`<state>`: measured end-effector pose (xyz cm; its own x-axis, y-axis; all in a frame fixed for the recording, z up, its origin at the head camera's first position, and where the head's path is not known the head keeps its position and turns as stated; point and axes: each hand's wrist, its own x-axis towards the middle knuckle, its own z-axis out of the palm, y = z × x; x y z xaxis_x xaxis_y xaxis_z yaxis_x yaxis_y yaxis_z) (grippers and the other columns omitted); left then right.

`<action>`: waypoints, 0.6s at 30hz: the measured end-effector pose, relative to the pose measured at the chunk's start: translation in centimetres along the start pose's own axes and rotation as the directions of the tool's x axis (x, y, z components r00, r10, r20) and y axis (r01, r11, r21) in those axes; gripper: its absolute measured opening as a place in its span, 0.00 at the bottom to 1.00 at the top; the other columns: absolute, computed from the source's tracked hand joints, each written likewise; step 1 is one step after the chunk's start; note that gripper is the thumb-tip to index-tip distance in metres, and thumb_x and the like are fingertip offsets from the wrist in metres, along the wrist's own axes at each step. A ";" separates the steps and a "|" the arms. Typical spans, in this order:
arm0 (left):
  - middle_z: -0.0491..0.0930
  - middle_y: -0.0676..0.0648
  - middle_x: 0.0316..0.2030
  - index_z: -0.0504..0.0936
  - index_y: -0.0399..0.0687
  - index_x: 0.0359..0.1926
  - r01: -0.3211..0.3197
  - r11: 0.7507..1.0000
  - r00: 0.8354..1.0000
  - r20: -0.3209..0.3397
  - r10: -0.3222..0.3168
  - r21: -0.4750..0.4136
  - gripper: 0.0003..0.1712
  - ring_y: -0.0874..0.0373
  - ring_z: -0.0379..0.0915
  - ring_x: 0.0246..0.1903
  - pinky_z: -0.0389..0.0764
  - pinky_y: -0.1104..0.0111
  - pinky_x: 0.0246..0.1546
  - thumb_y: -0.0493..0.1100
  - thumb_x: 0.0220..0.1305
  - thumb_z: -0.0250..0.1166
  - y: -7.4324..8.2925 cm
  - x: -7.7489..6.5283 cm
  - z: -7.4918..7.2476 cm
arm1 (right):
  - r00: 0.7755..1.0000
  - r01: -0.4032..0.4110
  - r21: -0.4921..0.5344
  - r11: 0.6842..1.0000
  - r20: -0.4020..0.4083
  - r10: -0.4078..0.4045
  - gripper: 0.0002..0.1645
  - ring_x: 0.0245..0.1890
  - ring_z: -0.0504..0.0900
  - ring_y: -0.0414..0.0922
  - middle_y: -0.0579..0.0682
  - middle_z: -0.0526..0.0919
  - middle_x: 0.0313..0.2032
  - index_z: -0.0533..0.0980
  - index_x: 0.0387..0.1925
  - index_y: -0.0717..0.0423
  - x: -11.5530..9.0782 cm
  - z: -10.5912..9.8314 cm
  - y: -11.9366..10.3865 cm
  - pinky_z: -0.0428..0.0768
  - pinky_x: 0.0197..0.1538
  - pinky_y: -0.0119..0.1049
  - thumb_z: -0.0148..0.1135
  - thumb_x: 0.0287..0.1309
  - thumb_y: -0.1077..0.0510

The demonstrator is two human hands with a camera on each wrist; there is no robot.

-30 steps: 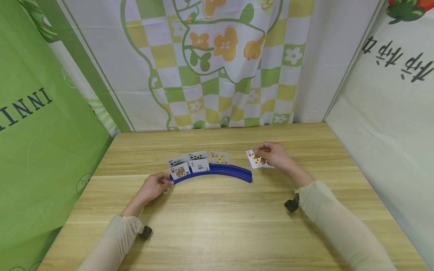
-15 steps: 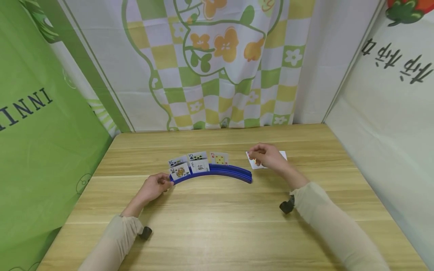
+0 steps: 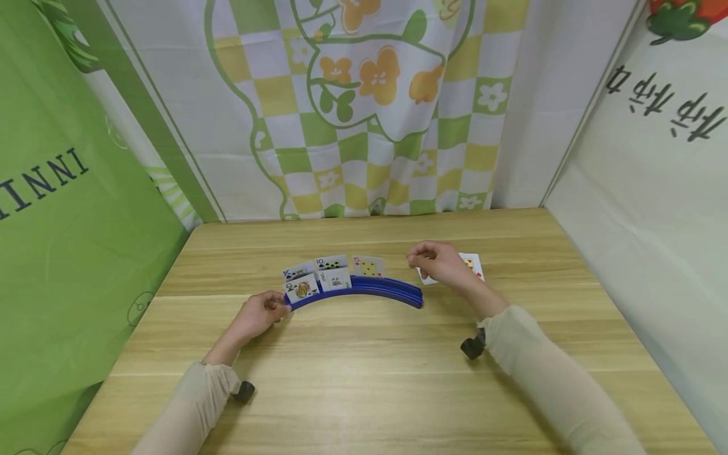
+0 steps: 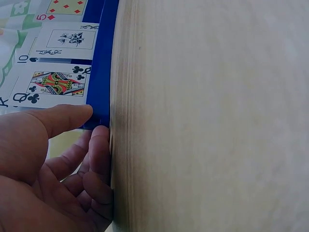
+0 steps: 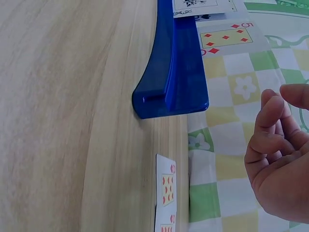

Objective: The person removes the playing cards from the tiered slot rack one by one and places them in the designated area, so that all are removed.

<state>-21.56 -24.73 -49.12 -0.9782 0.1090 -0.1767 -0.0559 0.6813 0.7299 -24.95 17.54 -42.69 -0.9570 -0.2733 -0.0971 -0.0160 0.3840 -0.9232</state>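
My left hand [image 3: 257, 316] pinches the left end of a blue curved card holder [image 4: 103, 63], thumb on the front and fingers around the end. In the holder's front row stand a queen of clubs [image 4: 57, 84] and a joker [image 4: 67, 39]. Behind them are a king [image 3: 298, 270], a ten of spades [image 3: 331, 261] and, farther right, a five of diamonds [image 5: 226, 38]. My right hand [image 3: 443, 264] hovers right of the holder, fingers bent, nothing visible between thumb and forefinger. Below it lie an eight of hearts [image 5: 167, 186] and another red card [image 3: 471, 260], partly covered by the hand in the head view.
All this stands on a wooden table [image 3: 352, 379]. A patterned curtain [image 3: 375, 158] hangs at the back edge, with a green cloth [image 3: 74, 253] on the left and a white one [image 3: 643, 221] on the right.
My right hand has drifted left from over the eight of hearts toward the holder, uncovering the card at the right. The left hand and the holder stay where they were.
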 end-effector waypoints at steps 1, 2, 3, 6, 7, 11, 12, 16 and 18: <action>0.84 0.41 0.38 0.79 0.35 0.53 0.000 1.000 1.000 0.000 0.000 0.000 0.20 0.57 0.77 0.32 0.76 0.68 0.32 0.42 0.65 0.66 0.0 0.0 0.0 | 1.000 -0.001 -0.001 1.000 0.002 0.001 0.15 0.33 0.77 0.57 0.57 0.82 0.45 0.77 0.52 0.53 0.0 0.1 -0.1 0.72 0.29 0.33 0.57 0.71 0.50; 0.84 0.41 0.39 0.79 0.35 0.53 0.000 1.000 1.000 0.000 0.000 0.002 0.20 0.56 0.77 0.32 0.76 0.68 0.32 0.42 0.65 0.66 0.0 0.0 0.0 | 1.000 -0.004 -0.001 1.000 0.002 0.004 0.15 0.34 0.77 0.58 0.57 0.83 0.45 0.77 0.51 0.52 0.0 0.1 -0.1 0.71 0.29 0.33 0.57 0.71 0.50; 0.84 0.41 0.39 0.79 0.35 0.53 0.000 1.000 1.000 -0.001 0.000 0.002 0.20 0.56 0.77 0.32 0.76 0.68 0.32 0.42 0.65 0.66 0.1 -0.1 0.0 | 1.000 -0.005 -0.002 1.000 0.001 0.005 0.15 0.34 0.77 0.57 0.55 0.83 0.44 0.78 0.51 0.52 0.0 0.2 -0.2 0.71 0.29 0.33 0.57 0.71 0.50; 0.84 0.41 0.39 0.78 0.35 0.54 -0.002 1.000 1.000 -0.003 0.002 0.006 0.20 0.56 0.77 0.32 0.76 0.68 0.32 0.42 0.65 0.66 0.1 -0.1 0.0 | 1.000 -0.005 -0.008 1.000 -0.005 0.005 0.14 0.34 0.77 0.57 0.55 0.83 0.42 0.78 0.51 0.52 0.1 0.4 -0.4 0.71 0.29 0.32 0.58 0.70 0.50; 0.84 0.41 0.39 0.78 0.34 0.54 -0.002 1.000 1.000 -0.003 0.003 0.007 0.20 0.57 0.77 0.32 0.76 0.68 0.32 0.42 0.65 0.66 0.1 -0.1 0.0 | 1.000 -0.001 -0.009 1.000 -0.006 0.001 0.14 0.34 0.78 0.57 0.54 0.83 0.42 0.78 0.50 0.53 0.1 0.5 -0.4 0.72 0.29 0.32 0.58 0.70 0.50; 0.84 0.40 0.39 0.78 0.34 0.54 -0.004 1.000 1.000 -0.003 0.004 0.005 0.20 0.57 0.77 0.32 0.76 0.68 0.32 0.42 0.65 0.66 0.0 0.0 0.0 | 1.000 0.011 -0.010 1.000 -0.001 -0.011 0.15 0.34 0.78 0.56 0.53 0.82 0.39 0.78 0.50 0.55 0.2 0.8 -0.5 0.73 0.29 0.31 0.59 0.69 0.51; 0.84 0.40 0.39 0.78 0.34 0.53 -0.003 1.000 1.000 -0.003 0.003 0.004 0.20 0.57 0.77 0.31 0.76 0.68 0.32 0.42 0.65 0.66 0.0 0.0 0.0 | 1.000 0.013 -0.010 1.000 0.004 -0.013 0.15 0.34 0.78 0.56 0.53 0.82 0.39 0.78 0.51 0.55 0.3 0.9 -0.5 0.73 0.29 0.32 0.59 0.69 0.51; 0.84 0.40 0.39 0.78 0.34 0.54 -0.002 1.000 1.000 0.000 0.002 0.001 0.20 0.56 0.77 0.32 0.77 0.67 0.33 0.42 0.65 0.66 0.0 0.0 0.0 | 1.000 0.012 -0.024 1.000 0.014 -0.012 0.15 0.35 0.78 0.58 0.51 0.80 0.37 0.78 0.51 0.54 0.4 1.3 -0.7 0.75 0.31 0.36 0.59 0.69 0.51; 0.84 0.40 0.39 0.78 0.34 0.54 -0.004 1.000 1.000 0.001 0.004 0.004 0.20 0.56 0.78 0.33 0.77 0.67 0.34 0.42 0.65 0.66 0.0 0.0 0.0 | 1.000 0.018 -0.036 0.999 0.017 -0.017 0.15 0.36 0.78 0.59 0.52 0.81 0.38 0.78 0.51 0.54 0.5 1.4 -0.8 0.78 0.34 0.41 0.60 0.69 0.50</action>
<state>-21.53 -24.73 -49.10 -0.9782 0.1122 -0.1747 -0.0516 0.6838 0.7278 -25.00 15.85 -42.54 -0.9515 -0.2950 -0.0873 -0.0437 0.4107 -0.9107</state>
